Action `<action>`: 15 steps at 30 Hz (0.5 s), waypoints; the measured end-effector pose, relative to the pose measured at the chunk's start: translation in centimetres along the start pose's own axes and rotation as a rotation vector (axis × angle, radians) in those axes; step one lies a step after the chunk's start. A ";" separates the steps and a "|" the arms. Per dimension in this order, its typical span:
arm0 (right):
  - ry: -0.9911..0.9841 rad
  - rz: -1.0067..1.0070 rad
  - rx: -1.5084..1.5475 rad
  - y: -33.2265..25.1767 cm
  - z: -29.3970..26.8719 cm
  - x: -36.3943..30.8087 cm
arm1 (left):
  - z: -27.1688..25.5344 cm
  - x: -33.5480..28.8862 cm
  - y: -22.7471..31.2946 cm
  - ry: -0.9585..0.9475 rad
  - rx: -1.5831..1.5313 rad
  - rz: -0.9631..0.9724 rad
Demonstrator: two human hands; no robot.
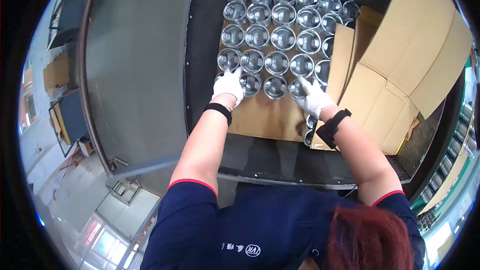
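Rows of shiny, hollow round metal cups (283,38) stand on a brown cardboard sheet (270,117) inside a dark metal box. My left hand (228,89), in a white glove, is at the left end of the nearest row. Its fingers are closed about a cup there, which the glove mostly hides. My right hand (313,99), also gloved in white, has its thumb and fingers around a cup (296,89) at the right of that row. Two more cups (275,87) of the row stand between my hands.
Folded cardboard flaps (400,65) rise on the right and cover some cups there. The box's dark front edge (280,162) runs between me and the cardboard sheet. On the left is a grey surface (137,70) with a metal rail. A roller conveyor (447,165) lies at far right.
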State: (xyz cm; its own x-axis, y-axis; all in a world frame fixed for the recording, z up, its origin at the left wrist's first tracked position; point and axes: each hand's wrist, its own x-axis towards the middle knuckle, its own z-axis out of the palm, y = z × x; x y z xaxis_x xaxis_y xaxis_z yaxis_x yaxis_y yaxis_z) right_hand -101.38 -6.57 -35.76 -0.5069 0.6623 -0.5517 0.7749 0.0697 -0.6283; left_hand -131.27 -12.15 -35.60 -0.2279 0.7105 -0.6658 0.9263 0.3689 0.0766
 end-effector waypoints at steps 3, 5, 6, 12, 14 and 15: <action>-0.056 0.101 -0.170 0.3 4.3 4.9 | 1.3 3.6 -0.4 -0.107 -0.059 -0.021; -0.091 0.229 -0.208 -1.7 5.1 7.2 | 2.6 5.4 -1.0 -0.164 -0.116 -0.011; -0.165 0.345 -0.191 -3.2 4.8 8.0 | 3.7 6.0 -1.4 -0.159 -0.152 0.005; 0.254 0.387 -0.203 -2.2 11.3 9.7 | 6.4 7.1 -1.5 0.007 -0.212 0.006; 0.349 0.377 -0.237 -1.6 12.5 9.8 | 7.2 7.1 -1.4 0.053 -0.205 0.002; 0.386 0.349 -0.250 -1.0 12.9 9.9 | 7.5 7.1 -1.4 0.077 -0.203 0.005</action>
State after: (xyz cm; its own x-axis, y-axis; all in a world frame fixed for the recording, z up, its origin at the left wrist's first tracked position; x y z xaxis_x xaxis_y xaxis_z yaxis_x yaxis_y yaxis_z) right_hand -112.02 -9.72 -47.69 -0.0670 0.8984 -0.4339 0.9609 -0.0590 -0.2704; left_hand -131.94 -12.12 -46.01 -0.2524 0.7534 -0.6072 0.8500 0.4725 0.2328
